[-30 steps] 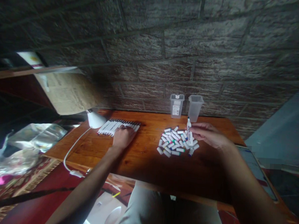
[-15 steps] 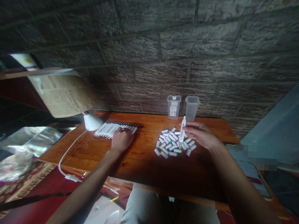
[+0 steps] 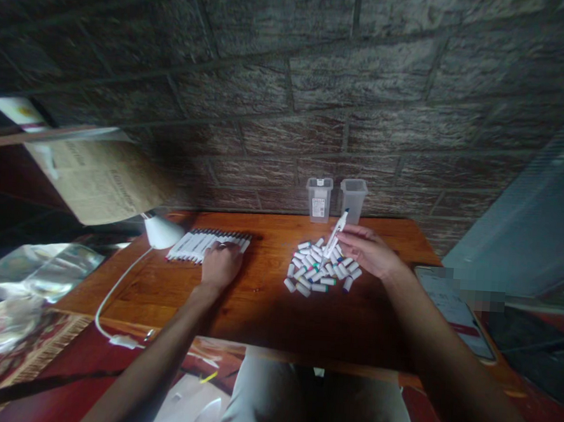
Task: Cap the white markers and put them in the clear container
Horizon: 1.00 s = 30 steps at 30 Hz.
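My right hand (image 3: 368, 252) pinches a white marker (image 3: 334, 234) that leans up and to the right, its lower end among a heap of loose marker caps (image 3: 317, 270) on the wooden table (image 3: 257, 298). My left hand (image 3: 220, 264) lies curled, knuckles up, on the near end of a row of white markers (image 3: 196, 243) laid side by side. Whether those fingers grip one of the markers is hidden.
Two clear plastic cups (image 3: 336, 198) stand against the brick wall behind the caps. A white lamp base (image 3: 163, 231) with its cord sits left of the marker row. A phone (image 3: 454, 309) lies at the table's right edge. Newspaper (image 3: 97, 177) hangs at left.
The marker in my right hand has tipped from upright to a lean toward the right. My left hand has stayed on the marker row.
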Each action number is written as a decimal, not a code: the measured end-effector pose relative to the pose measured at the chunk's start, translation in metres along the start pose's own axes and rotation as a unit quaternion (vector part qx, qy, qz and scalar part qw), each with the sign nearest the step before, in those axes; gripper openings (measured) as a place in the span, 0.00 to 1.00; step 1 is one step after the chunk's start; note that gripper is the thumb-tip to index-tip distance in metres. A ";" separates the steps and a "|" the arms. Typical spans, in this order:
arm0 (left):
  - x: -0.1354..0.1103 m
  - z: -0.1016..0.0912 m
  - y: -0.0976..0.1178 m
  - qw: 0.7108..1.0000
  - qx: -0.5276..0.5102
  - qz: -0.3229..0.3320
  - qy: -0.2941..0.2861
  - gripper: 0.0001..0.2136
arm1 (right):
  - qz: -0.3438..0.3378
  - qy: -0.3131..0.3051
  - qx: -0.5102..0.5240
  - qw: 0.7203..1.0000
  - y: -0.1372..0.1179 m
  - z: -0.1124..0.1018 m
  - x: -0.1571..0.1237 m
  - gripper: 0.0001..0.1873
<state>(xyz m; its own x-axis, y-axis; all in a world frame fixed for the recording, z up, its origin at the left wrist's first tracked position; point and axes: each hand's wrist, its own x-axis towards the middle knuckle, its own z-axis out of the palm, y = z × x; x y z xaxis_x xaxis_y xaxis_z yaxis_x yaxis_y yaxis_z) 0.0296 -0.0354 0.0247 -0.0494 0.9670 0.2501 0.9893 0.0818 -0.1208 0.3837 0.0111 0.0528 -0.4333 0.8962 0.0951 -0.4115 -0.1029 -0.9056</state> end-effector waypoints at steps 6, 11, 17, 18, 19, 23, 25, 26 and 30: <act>-0.001 -0.003 0.003 0.994 -0.087 0.009 0.060 0.20 | -0.019 0.015 -0.052 0.998 0.002 0.010 -0.002 0.13; 0.002 -0.021 0.030 0.922 -0.387 0.010 0.024 0.20 | -0.137 0.053 -0.232 0.962 0.008 0.021 -0.006 0.13; 0.007 -0.045 0.065 0.794 -0.606 -0.010 -0.049 0.16 | -0.364 0.016 -0.508 0.781 0.016 0.022 -0.009 0.10; 0.007 -0.048 0.069 0.785 -0.616 -0.007 -0.061 0.16 | -0.371 0.009 -0.534 0.760 0.018 0.021 -0.009 0.12; 0.007 -0.051 0.073 0.780 -0.621 -0.002 -0.075 0.16 | -0.368 0.010 -0.558 0.744 0.019 0.021 -0.009 0.13; 0.007 -0.057 0.082 0.776 -0.618 0.032 -0.123 0.16 | -0.348 0.045 -0.608 0.713 0.023 0.021 -0.008 0.14; 0.008 -0.056 0.083 0.774 -0.617 0.049 -0.132 0.16 | -0.353 0.052 -0.607 0.710 0.022 0.021 -0.008 0.12; 0.008 -0.055 0.083 0.774 -0.617 0.054 -0.133 0.16 | -0.357 0.050 -0.605 0.710 0.022 0.021 -0.008 0.11; 0.008 -0.049 0.077 0.778 -0.613 0.042 -0.130 0.16 | -0.369 0.031 -0.566 0.737 0.023 0.021 -0.006 0.11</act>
<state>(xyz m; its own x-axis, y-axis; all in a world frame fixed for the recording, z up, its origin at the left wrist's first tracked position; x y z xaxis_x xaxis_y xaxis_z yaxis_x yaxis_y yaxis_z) 0.1125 -0.0333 0.0642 0.1530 0.9858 0.0687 0.3709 -0.1217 0.9206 0.3599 -0.0056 0.0403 -0.3749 0.5494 0.7467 0.4299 0.8166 -0.3851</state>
